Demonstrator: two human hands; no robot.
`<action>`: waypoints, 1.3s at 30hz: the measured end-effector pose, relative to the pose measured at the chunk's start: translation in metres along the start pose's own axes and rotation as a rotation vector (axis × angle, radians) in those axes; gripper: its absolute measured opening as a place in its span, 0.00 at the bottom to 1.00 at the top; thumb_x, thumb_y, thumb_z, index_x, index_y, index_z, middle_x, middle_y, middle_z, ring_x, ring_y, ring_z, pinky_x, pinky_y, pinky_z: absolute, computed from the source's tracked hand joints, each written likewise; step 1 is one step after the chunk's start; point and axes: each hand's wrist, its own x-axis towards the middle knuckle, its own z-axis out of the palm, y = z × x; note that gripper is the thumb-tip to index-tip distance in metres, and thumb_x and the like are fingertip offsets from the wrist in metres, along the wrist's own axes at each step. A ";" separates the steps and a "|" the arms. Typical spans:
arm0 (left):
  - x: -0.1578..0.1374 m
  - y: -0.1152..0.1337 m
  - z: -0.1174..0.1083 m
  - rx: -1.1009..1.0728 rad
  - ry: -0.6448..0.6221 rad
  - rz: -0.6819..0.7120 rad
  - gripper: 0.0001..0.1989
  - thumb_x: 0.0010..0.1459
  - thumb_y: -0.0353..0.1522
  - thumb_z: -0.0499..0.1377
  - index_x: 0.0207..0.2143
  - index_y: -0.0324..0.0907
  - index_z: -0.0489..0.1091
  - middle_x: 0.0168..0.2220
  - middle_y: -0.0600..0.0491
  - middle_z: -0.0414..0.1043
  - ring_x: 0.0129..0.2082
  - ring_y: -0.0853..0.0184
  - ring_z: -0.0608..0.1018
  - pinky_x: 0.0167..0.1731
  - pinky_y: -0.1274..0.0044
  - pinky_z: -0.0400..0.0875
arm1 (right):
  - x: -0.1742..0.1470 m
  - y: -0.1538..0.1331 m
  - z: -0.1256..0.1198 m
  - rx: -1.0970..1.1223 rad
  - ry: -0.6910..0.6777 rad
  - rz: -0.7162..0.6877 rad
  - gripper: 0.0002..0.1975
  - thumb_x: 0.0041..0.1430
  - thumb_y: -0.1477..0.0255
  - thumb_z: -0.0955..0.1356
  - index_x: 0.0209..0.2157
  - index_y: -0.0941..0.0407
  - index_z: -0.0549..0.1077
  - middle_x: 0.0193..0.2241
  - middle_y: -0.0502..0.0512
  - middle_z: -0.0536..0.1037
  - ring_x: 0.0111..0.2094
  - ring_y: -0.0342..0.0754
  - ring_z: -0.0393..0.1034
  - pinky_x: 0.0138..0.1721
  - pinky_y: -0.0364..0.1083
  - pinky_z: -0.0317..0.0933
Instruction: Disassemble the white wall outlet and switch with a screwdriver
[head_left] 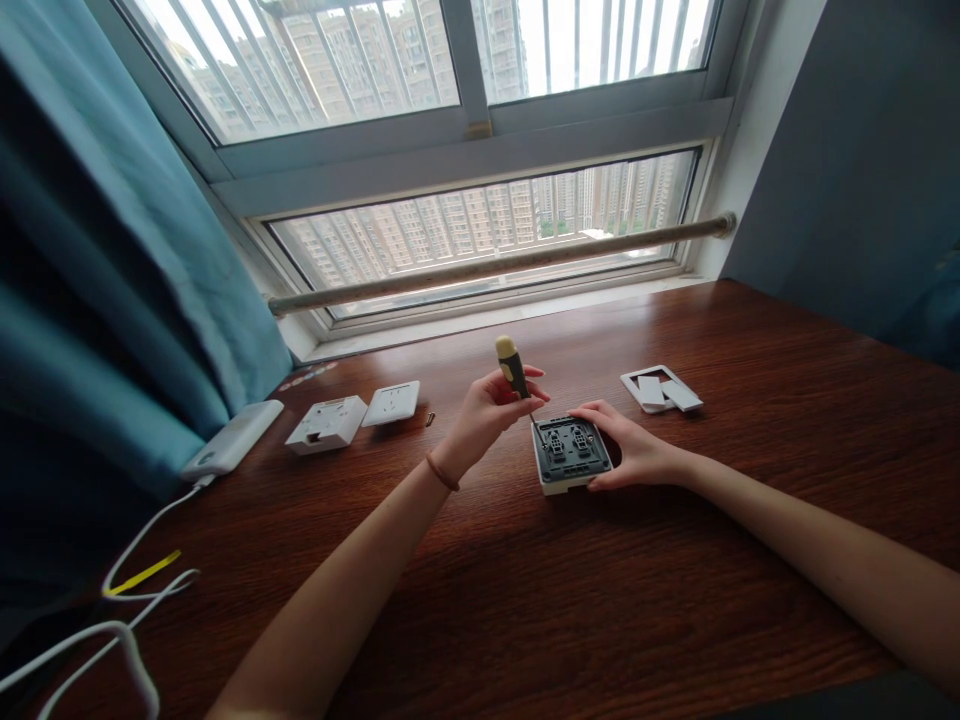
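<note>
Screwdriver with a dark-grey and pale-yellow handle and thin metal shaft (513, 368): held near-upright, leaning slightly, in the left hand (484, 420). Grip is closed around the lower handle, thumb and fingers pinching it, some fingers extended past it; a thin brown band (442, 472) circles that wrist. Shaft runs down to the left side of a dark-grey square switch module (576, 455); cannot tell whether the tip is seated in a screw head.

Module lies face up on a shallow white square box (556, 489), resting on the reddish-brown wood-grain table (465, 610). Right hand (637, 455) spans module and box from their right side, thumb at the near edge, fingers at the far edge; grip is part-open, as wide as the piece, and in contact with it.

Left of the hands: an open-fronted white plastic box (326, 425), touching or just beside a flat white socket plate with slots (391, 402); small brass-coloured hardware (430, 419) near the plate, too small to count. Right, beyond the right hand: a white square plastic frame (634, 388) with two white rectangular pieces (684, 397) lying across it.
</note>
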 end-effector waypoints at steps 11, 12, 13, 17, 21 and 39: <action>0.000 0.009 -0.016 -0.014 -0.173 -0.081 0.17 0.51 0.34 0.62 0.43 0.37 0.70 0.37 0.47 0.73 0.21 0.77 0.67 0.22 0.80 0.63 | 0.000 -0.002 -0.001 -0.002 -0.009 0.013 0.46 0.37 0.61 0.76 0.58 0.53 0.56 0.51 0.57 0.58 0.55 0.55 0.55 0.57 0.51 0.52; 0.000 0.008 -0.014 0.025 -0.139 -0.077 0.17 0.49 0.34 0.63 0.42 0.37 0.71 0.33 0.49 0.72 0.20 0.77 0.66 0.21 0.80 0.61 | 0.000 -0.001 0.000 -0.005 -0.007 0.011 0.46 0.37 0.61 0.76 0.58 0.53 0.56 0.51 0.57 0.58 0.55 0.55 0.55 0.57 0.51 0.52; 0.000 0.008 -0.011 0.061 -0.103 -0.071 0.17 0.47 0.33 0.65 0.40 0.37 0.72 0.30 0.52 0.71 0.20 0.78 0.65 0.21 0.81 0.60 | 0.000 -0.001 0.000 -0.007 -0.006 0.009 0.46 0.37 0.61 0.76 0.58 0.53 0.55 0.51 0.57 0.58 0.55 0.55 0.55 0.57 0.51 0.52; -0.001 0.002 0.001 0.145 0.045 0.011 0.13 0.42 0.32 0.67 0.33 0.37 0.74 0.24 0.56 0.66 0.23 0.76 0.65 0.23 0.82 0.60 | 0.000 0.000 0.000 -0.020 0.000 -0.003 0.46 0.37 0.61 0.76 0.58 0.53 0.55 0.51 0.58 0.58 0.55 0.55 0.55 0.57 0.52 0.52; 0.001 0.000 0.001 0.085 0.109 -0.020 0.15 0.43 0.32 0.67 0.36 0.38 0.73 0.30 0.54 0.69 0.21 0.78 0.63 0.18 0.83 0.55 | 0.000 -0.001 0.000 -0.019 -0.002 -0.002 0.46 0.38 0.61 0.75 0.58 0.54 0.55 0.51 0.58 0.58 0.54 0.55 0.56 0.57 0.52 0.52; 0.002 0.005 -0.009 0.180 0.049 -0.070 0.18 0.43 0.32 0.67 0.39 0.39 0.72 0.26 0.56 0.65 0.18 0.80 0.61 0.16 0.83 0.53 | 0.000 0.000 0.000 -0.023 -0.007 0.011 0.46 0.37 0.61 0.76 0.58 0.53 0.55 0.51 0.58 0.57 0.55 0.55 0.56 0.57 0.51 0.52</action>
